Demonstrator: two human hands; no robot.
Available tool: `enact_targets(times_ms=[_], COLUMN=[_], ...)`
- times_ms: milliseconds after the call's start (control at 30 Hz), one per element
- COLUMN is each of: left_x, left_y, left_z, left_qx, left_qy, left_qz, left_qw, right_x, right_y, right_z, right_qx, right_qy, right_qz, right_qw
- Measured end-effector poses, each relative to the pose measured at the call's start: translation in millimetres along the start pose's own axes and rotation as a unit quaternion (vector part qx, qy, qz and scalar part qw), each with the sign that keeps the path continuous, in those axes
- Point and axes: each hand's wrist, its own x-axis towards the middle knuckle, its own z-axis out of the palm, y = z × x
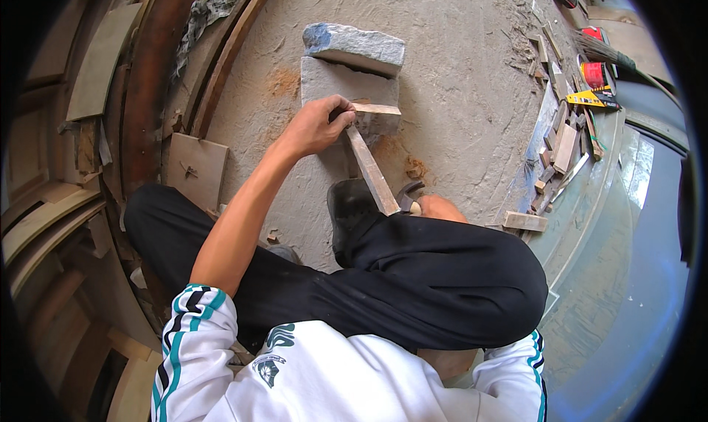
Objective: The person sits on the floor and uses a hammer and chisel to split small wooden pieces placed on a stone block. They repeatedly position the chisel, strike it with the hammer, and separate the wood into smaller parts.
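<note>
My left hand (pixel 324 123) is closed, its thumb and fingers pinched at the far end of a narrow wooden strip (pixel 372 173). That strip slants down toward my right knee. A shorter wooden piece (pixel 377 109) meets it at the fingers and points right, over a grey stone block (pixel 346 81). Whether a small item is also in the pinch cannot be seen. Beside the strip's near end is a hammer (pixel 407 195) with a dark curved head. My right hand (pixel 441 208) appears closed round its handle; my knee hides most of that hand and forearm.
A rough stone slab (pixel 355 47) lies on the block's far side. Wood offcuts (pixel 564 149), a yellow-bladed saw (pixel 590 97), a red roll (pixel 592 74) and a broom (pixel 608 53) lie at right. Boards and wooden frames (pixel 103 60) crowd the left. A black shoe (pixel 350 215) is near the block.
</note>
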Motion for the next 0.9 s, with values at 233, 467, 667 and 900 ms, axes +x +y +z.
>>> enact_targets(times_ms=[233,467,667,900], left_x=[2.3,8.6,11.0,8.3], left_y=[-0.9,3.2,5.8,4.3], left_z=[-3.1,-6.3,-9.1,-11.1], left_qx=[0.026,0.044,0.048,0.039], left_qy=[-0.003,-0.02,-0.047,-0.036], left_qz=[0.005,0.022,0.003,0.009], left_qw=[1.0,0.999,0.998,0.999], right_x=[43.8,45.7,30.4,-1.2], right_y=[14.2,8.0,-3.5,-29.0], right_z=[-14.4,-43.6,-62.0,-91.3], right_qx=[-0.056,-0.046,0.005,0.164], right_qy=[0.014,0.026,0.046,0.112], right_qz=[0.03,0.036,0.029,0.018], right_qw=[0.998,0.998,0.999,0.98])
